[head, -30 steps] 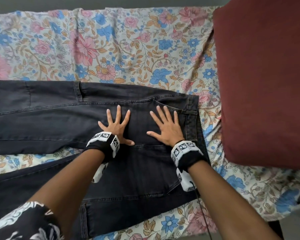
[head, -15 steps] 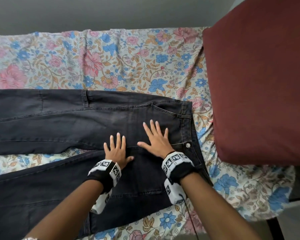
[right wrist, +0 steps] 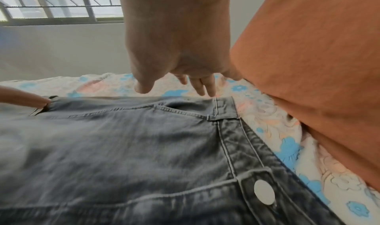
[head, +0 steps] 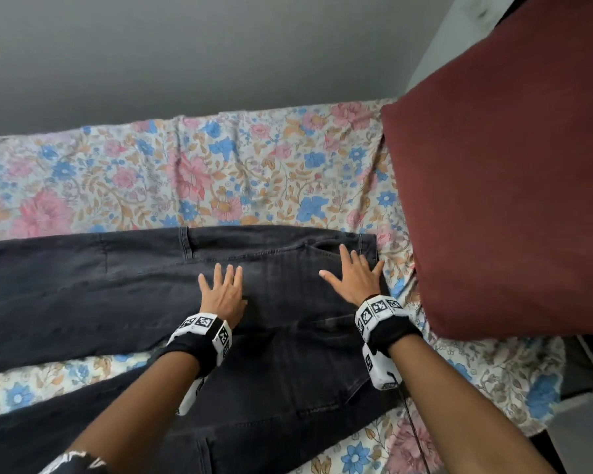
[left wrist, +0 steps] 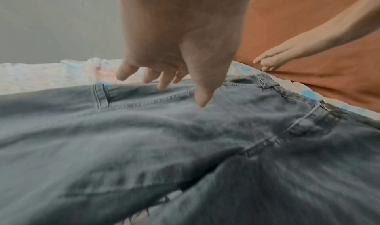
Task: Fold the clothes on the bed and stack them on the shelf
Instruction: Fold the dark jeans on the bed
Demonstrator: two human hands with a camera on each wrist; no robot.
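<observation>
Dark jeans (head: 117,295) lie flat across the flowered bed (head: 254,172), waistband right, beside a red pillow (head: 510,200). The left hand (head: 224,294) and right hand (head: 353,277) press them, fingers spread wide.

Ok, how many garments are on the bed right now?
1 in view: dark jeans spread across the floral sheet, both hands flat on them near the waistband. The red pillow or frame edges may hide others.
</observation>
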